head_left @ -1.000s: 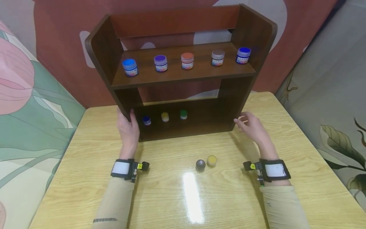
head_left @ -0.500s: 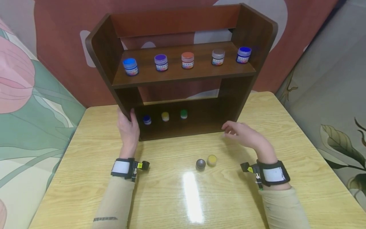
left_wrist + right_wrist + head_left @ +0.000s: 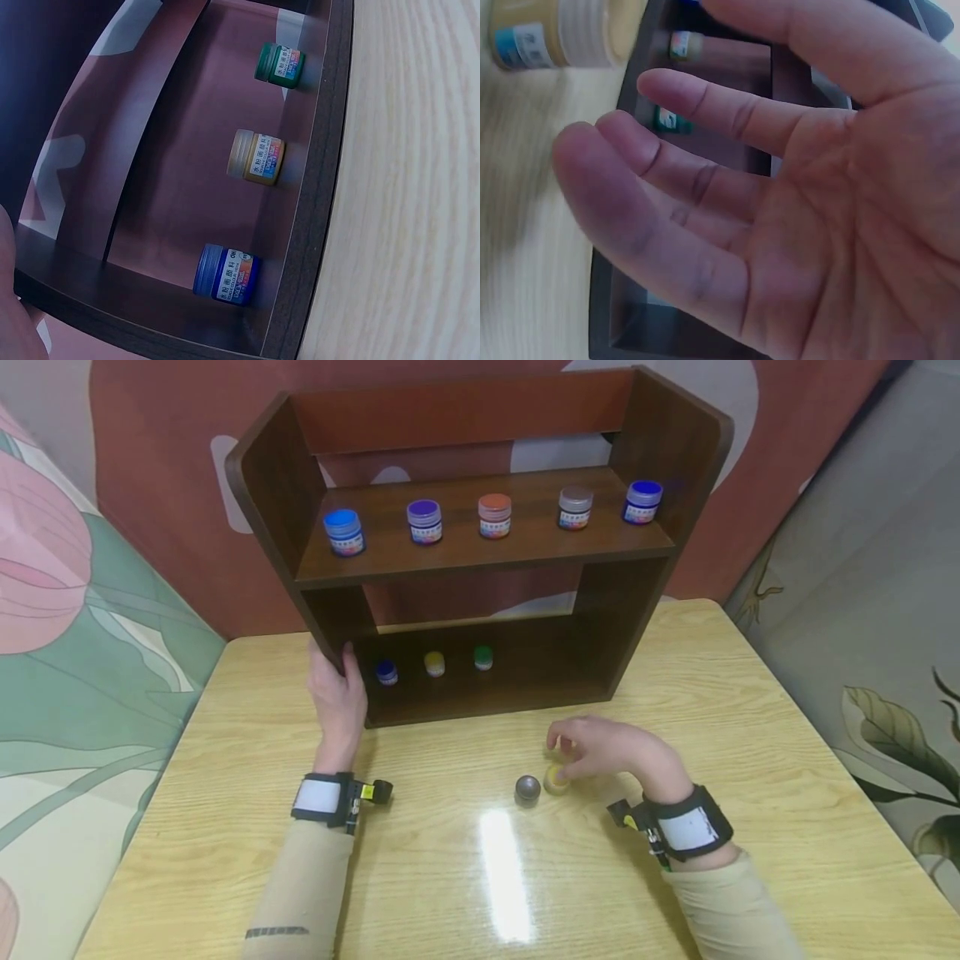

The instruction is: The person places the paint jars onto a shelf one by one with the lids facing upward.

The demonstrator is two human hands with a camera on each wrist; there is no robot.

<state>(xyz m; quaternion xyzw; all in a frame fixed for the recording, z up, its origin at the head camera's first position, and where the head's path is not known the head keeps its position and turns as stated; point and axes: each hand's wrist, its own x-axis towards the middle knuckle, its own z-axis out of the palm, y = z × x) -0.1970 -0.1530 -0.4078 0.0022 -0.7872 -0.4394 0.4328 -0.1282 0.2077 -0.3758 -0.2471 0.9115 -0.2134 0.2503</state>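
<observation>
My left hand (image 3: 337, 702) grips the left side panel of a dark brown wooden shelf (image 3: 480, 553), thumb on the inner face. At the lower left of the left wrist view only part of that hand (image 3: 15, 315) shows. My right hand (image 3: 603, 750) is over the table at a yellow paint jar (image 3: 556, 782), partly covering it in the head view. In the right wrist view the yellow jar (image 3: 529, 34) lies beyond the spread, slightly bent fingers (image 3: 652, 232), which do not close round it. A grey-lidded paint jar (image 3: 527, 790) stands just left of the yellow one.
On the upper board stand several paint jars, from a light blue jar (image 3: 344, 533) to a dark blue jar (image 3: 642, 502). The lower board holds a blue jar (image 3: 386, 673), a yellow jar (image 3: 434, 664) and a green jar (image 3: 483, 658). A patterned wall backs the wooden table (image 3: 420, 860).
My right hand has left the shelf's right side and moved left and toward me, to the yellow jar on the table. My left hand stays on the left panel.
</observation>
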